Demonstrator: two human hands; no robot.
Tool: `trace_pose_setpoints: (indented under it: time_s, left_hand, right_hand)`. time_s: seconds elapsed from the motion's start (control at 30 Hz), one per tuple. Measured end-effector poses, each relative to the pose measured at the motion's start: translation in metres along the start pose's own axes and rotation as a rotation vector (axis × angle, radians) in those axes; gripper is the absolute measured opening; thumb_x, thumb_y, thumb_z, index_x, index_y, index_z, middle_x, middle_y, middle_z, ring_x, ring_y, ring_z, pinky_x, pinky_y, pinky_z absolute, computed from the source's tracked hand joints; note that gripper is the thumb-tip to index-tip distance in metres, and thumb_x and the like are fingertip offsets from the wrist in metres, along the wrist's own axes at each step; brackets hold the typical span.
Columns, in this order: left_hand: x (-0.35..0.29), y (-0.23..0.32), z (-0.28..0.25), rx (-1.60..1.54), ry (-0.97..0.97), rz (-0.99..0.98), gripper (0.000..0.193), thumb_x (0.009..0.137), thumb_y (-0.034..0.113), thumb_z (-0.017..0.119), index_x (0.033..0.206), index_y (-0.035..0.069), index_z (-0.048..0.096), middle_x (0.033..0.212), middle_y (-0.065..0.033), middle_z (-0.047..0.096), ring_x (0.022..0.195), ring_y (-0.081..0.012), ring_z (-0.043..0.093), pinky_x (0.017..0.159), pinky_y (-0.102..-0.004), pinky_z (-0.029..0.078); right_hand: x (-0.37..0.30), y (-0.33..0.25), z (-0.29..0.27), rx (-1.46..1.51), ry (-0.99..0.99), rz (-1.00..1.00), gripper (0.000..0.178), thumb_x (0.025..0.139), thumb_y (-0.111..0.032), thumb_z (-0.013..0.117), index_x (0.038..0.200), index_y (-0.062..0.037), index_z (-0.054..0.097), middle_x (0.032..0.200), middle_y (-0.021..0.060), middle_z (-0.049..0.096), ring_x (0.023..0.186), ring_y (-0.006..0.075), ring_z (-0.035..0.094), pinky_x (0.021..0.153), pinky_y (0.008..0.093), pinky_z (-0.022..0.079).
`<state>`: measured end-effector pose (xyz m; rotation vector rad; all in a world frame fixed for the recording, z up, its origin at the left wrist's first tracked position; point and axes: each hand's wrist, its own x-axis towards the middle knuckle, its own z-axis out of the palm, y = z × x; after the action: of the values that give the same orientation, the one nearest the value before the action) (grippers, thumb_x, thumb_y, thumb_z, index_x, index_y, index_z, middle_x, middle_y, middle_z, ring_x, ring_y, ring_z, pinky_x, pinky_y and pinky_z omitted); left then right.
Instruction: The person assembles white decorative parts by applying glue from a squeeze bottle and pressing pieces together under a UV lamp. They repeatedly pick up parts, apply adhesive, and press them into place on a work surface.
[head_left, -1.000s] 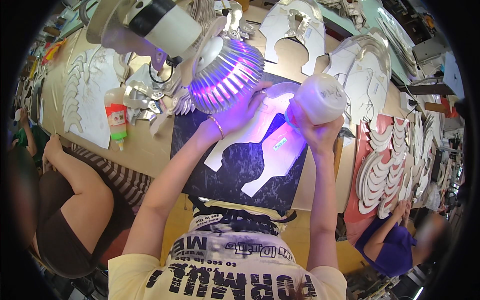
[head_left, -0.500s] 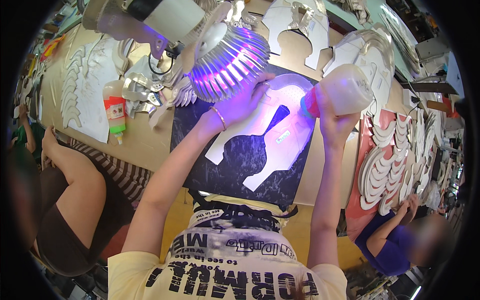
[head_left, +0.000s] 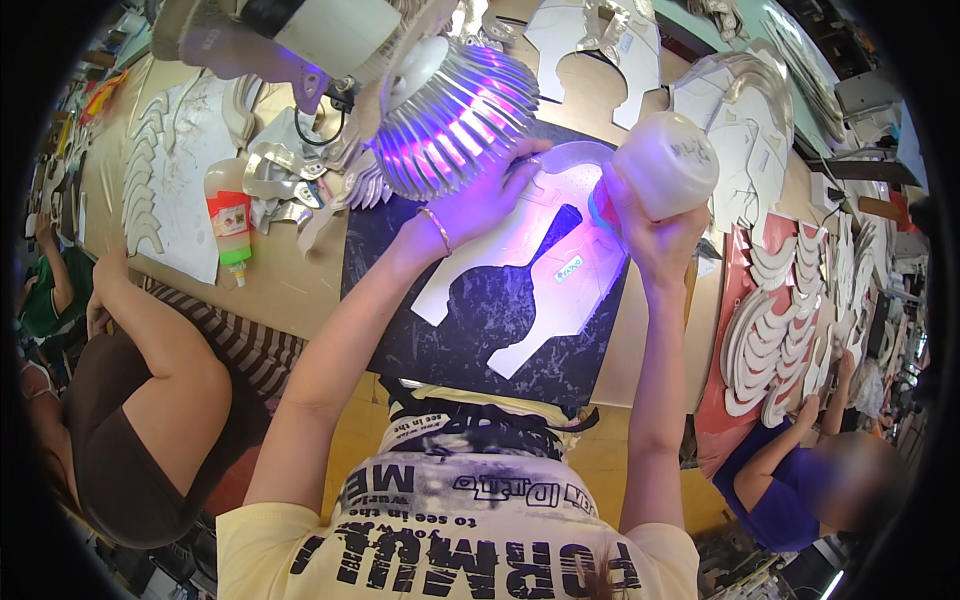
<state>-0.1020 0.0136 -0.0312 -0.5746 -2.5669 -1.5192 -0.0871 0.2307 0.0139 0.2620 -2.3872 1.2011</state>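
A white, horseshoe-shaped shoe upper piece point(head_left: 575, 260) lies on a black marbled board point(head_left: 420, 345) under violet light. My left hand point(head_left: 490, 205) rests at its upper left edge, index finger and thumb stretched out and apart; the lamp hides part of this hand. In my right hand point(head_left: 655, 240) is a squeeze bottle point(head_left: 668, 165), whitish and translucent. It is tipped over, its base up to the right and its neck down toward the piece's right side. My fingers mostly cover its red and blue neck, and the tip cannot be made out.
A finned metal lamp point(head_left: 455, 120) hangs low over my left hand. Another squeeze bottle point(head_left: 230, 225) lies at left beside metallic pieces point(head_left: 275, 175). White curved pieces point(head_left: 765, 340) lie on a red sheet at right. Other people sit at left point(head_left: 150, 440) and lower right point(head_left: 775, 490).
My right hand and the bottle have shifted slightly left and upward along the piece, and the bottle's base now points higher. My left hand stays nearly still. The person at right has raised a forearm.
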Motion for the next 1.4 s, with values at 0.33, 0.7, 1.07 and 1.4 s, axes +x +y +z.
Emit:
trace_pose_setpoints:
  time_s: [0.33,0.7,1.07,1.4]
  left_hand:
    - [-0.001,-0.002,-0.001,0.001,-0.002,0.004,0.029,0.093,0.022,0.060,0.117,0.010,0.069,0.091,-0.0067,0.062,0.090,-0.0236,0.059,0.087,-0.0391,0.039]
    - [-0.003,-0.003,0.001,-0.029,-0.008,-0.016,0.029,0.094,0.023,0.059,0.117,0.009,0.069,0.096,-0.0085,0.063,0.097,-0.0255,0.059,0.092,-0.0406,0.039]
    - [-0.002,-0.004,-0.001,0.053,-0.005,0.020,0.028,0.092,0.022,0.060,0.116,0.010,0.069,0.099,-0.0098,0.064,0.100,-0.0269,0.060,0.096,-0.0414,0.038]
    - [-0.002,-0.005,-0.001,0.054,-0.004,0.033,0.027,0.092,0.021,0.060,0.115,0.010,0.070,0.097,-0.0100,0.064,0.098,-0.0271,0.060,0.095,-0.0406,0.039]
  right_hand:
    - [-0.014,-0.018,-0.002,-0.022,-0.039,-0.023,0.043,0.071,-0.024,0.089,0.101,-0.0012,0.069,0.087,0.0096,0.073,0.075,0.0186,0.072,0.071,0.0306,0.056]
    - [-0.037,-0.026,0.002,0.177,0.081,0.029,0.029,0.077,-0.018,0.085,0.093,0.0017,0.071,0.084,0.0080,0.074,0.072,0.0156,0.071,0.069,0.0291,0.056]
    - [-0.056,-0.039,0.011,0.307,0.087,0.140,0.031,0.075,-0.016,0.085,0.095,0.0013,0.069,0.084,0.0061,0.073,0.074,0.0141,0.070,0.069,0.0289,0.055]
    - [-0.069,-0.044,0.014,0.293,-0.045,0.111,0.038,0.074,-0.014,0.085,0.105,0.0007,0.067,0.089,0.0079,0.073,0.077,0.0168,0.071,0.071,0.0307,0.057]
